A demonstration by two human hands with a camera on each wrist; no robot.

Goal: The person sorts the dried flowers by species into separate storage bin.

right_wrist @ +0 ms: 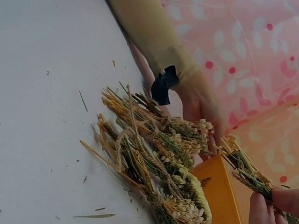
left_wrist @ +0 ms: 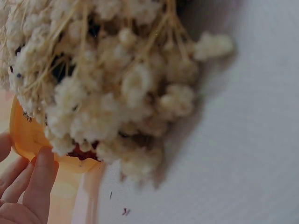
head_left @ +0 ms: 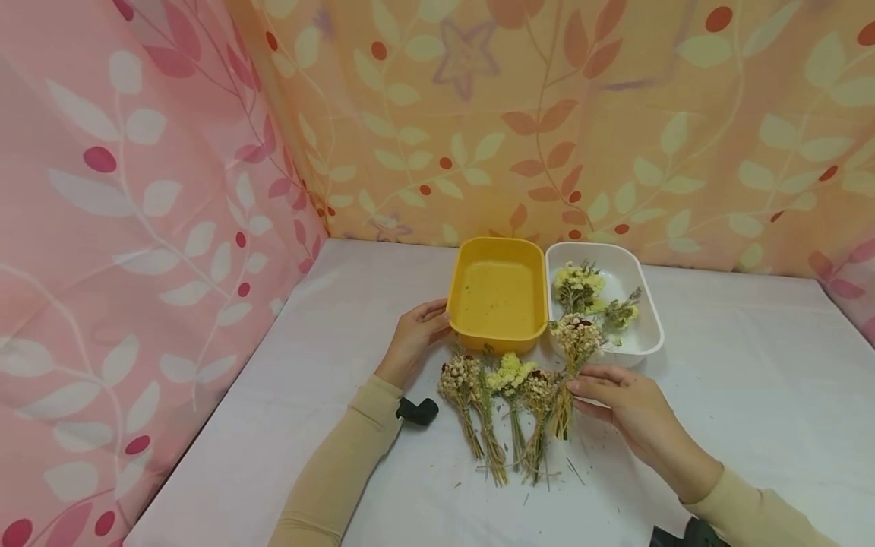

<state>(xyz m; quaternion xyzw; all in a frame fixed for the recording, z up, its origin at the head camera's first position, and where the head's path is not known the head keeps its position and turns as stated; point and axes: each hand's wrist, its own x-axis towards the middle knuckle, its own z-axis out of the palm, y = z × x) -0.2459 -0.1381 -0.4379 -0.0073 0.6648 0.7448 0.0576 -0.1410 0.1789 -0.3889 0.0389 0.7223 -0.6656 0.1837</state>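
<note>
My right hand (head_left: 625, 403) pinches the stems of a small dried-flower bunch (head_left: 576, 334) between thumb and fingers; its cream heads overlap the near edge of the white tub (head_left: 652, 323). In the right wrist view, the tied stems (right_wrist: 245, 163) of this bunch stick out of the grip. My left hand (head_left: 415, 334) touches the left side of the yellow tub (head_left: 497, 339), fingers fairly straight along its wall. Several tied dried-flower bunches (head_left: 511, 374), cream and yellow, lie side by side in front of the yellow tub. A cream bunch (left_wrist: 103, 107) fills much of the left wrist view.
Inside the white tub lie yellow dried flowers (head_left: 579, 285). The yellow tub stands against it, with small bits on its floor. Loose stem bits (head_left: 576, 471) are scattered on the white tablecloth (head_left: 738, 380). Patterned cloth (head_left: 478, 137) hangs behind and at the left.
</note>
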